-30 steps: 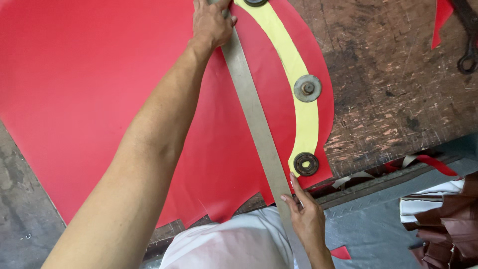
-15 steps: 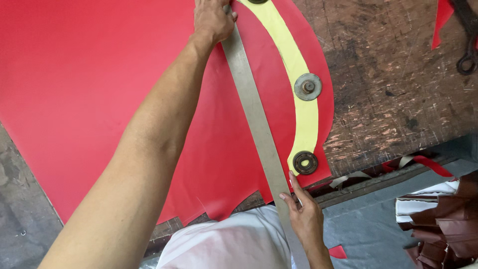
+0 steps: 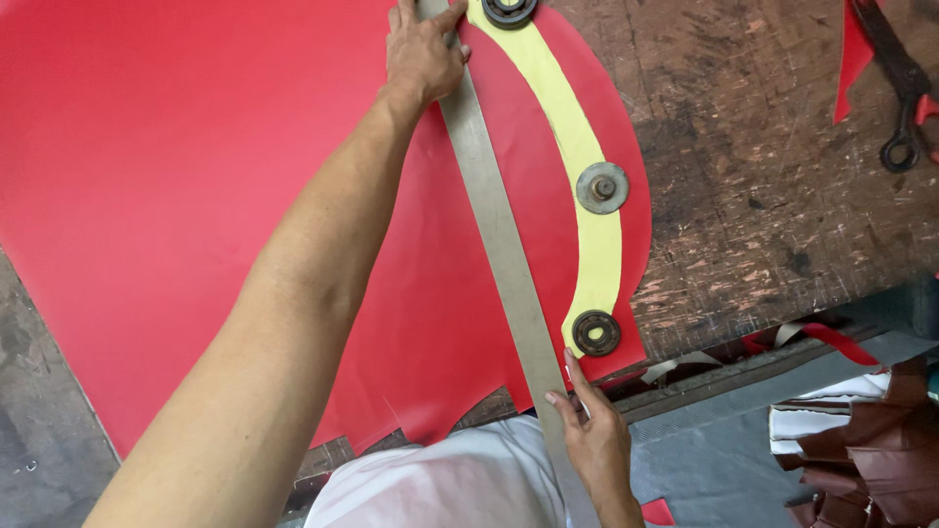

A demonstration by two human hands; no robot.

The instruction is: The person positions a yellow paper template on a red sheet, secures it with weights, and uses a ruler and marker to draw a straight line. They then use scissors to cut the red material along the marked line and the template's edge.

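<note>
A large red sheet [image 3: 176, 176] lies spread over a worn wooden workbench [image 3: 763, 186]. A long metal straightedge [image 3: 499, 235] runs across it from the top toward my body. My left hand [image 3: 421, 49] presses flat on the straightedge's far end. My right hand [image 3: 587, 430] rests its fingers on the near end, at the sheet's edge; whether it holds a small tool is not visible. A curved yellow pattern strip [image 3: 587, 176] lies right of the straightedge, pinned by round metal weights at top [image 3: 509, 10], middle [image 3: 602, 188] and bottom [image 3: 596, 332].
Dark scissors with a red grip [image 3: 905, 88] lie at the bench's top right beside a red scrap [image 3: 853, 54]. Brown and white material pieces [image 3: 861, 440] are piled below the bench edge at right. Red offcuts [image 3: 822, 337] hang at the bench's front edge.
The view has drifted slightly, so the hands and sheet sit a little higher in frame. The straightedge and both hands keep the same places on the sheet.
</note>
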